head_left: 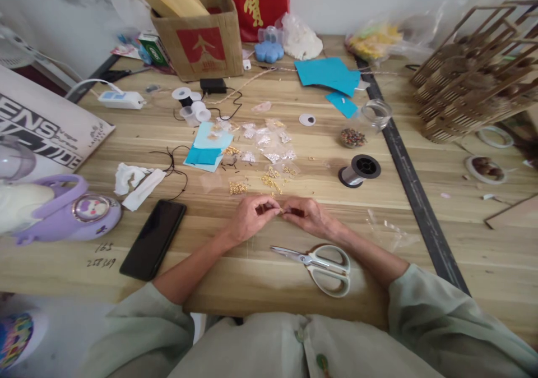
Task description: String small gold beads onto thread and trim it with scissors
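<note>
My left hand (pixel 253 216) and my right hand (pixel 307 215) meet over the table, thumbs and fingertips pinched together. Between the fingertips shows a tiny gold-coloured bead (pixel 281 211), and both hands are closed on it. A thin pale thread (pixel 253 246) seems to hang below my left hand. Just beyond the fingers lie small heaps of gold beads (pixel 237 188) and loose gold pieces (pixel 271 180). Scissors (pixel 321 267) with pale handles rest below my right hand, blades pointing left. To the right, a spool of fine clear line (pixel 359 171) stands on the table.
A black phone (pixel 153 239) and a purple bottle (pixel 69 210) sit at left. Small bags of silvery pieces (pixel 275 142), blue cards (pixel 204 152) and a jar of mixed beads (pixel 353 137) lie beyond. A cardboard box (pixel 229 36) and wooden racks (pixel 458 103) stand farther back.
</note>
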Action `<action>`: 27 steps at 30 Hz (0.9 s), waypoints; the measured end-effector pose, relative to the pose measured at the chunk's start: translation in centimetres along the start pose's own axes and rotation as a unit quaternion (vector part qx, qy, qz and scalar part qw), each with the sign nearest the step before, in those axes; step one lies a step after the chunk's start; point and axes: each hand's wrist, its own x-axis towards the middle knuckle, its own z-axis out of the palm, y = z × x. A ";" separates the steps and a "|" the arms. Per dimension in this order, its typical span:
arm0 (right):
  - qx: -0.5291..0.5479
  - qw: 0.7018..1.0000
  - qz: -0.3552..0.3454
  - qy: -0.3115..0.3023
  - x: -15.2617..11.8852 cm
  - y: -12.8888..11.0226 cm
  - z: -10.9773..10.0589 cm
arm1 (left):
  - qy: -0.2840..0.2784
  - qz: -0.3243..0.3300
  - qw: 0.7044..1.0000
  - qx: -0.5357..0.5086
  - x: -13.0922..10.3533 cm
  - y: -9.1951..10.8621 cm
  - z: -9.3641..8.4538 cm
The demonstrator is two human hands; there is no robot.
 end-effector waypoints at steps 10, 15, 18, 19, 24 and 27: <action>-0.294 0.955 -0.038 0.000 -0.4 -0.6 -1.5 | -0.070 -0.040 0.995 0.058 0.3 -0.8 -1.5; -0.398 0.916 -0.040 -0.021 -0.6 -0.8 -1.7 | -0.093 -0.040 0.987 0.128 0.2 -0.6 -2.1; -0.397 0.917 -0.021 -0.037 -0.6 -0.9 -2.1 | -0.113 -0.037 0.978 0.170 0.1 -0.6 -2.2; -0.391 0.919 -0.012 -0.044 -0.6 -0.9 -2.3 | -0.121 -0.038 0.975 0.183 0.1 -0.5 -2.2; -0.367 0.926 0.029 -0.089 -0.7 -1.1 -3.6 | -0.144 -0.050 0.963 0.223 -0.1 0.0 -2.5; -0.369 0.923 0.043 -0.100 -0.9 -1.1 -4.4 | -0.153 -0.052 0.960 0.228 -0.1 0.0 -2.7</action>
